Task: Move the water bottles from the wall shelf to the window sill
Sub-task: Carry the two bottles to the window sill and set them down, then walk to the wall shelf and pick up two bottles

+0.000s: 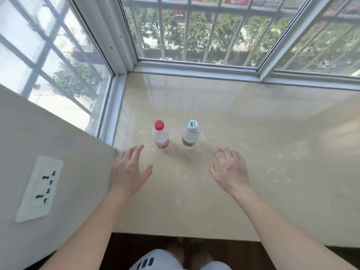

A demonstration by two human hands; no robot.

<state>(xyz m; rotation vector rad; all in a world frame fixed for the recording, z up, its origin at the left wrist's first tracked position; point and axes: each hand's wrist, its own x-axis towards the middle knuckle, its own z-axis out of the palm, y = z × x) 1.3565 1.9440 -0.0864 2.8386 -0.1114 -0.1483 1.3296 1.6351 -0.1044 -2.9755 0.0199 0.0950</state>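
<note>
As we look down, sill [263, 143]: both bottles stand upright on it.
Red-cap bottle [161, 135]: just left of green-cap bottle [190, 135], apart.
Left hand [127, 172]: our fingers spread, holding nothing, near red-cap bottle.
Right hand [229, 170]: released, fingers loosely bent, over sill.

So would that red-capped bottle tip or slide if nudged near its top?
Probably tip: the red-capped bottle stands upright, tall and narrow. Pushed low, it would likely slide, since the window sill looks glossy. Its clear plastic probably flexes when squeezed; fullness I cannot tell.
</note>
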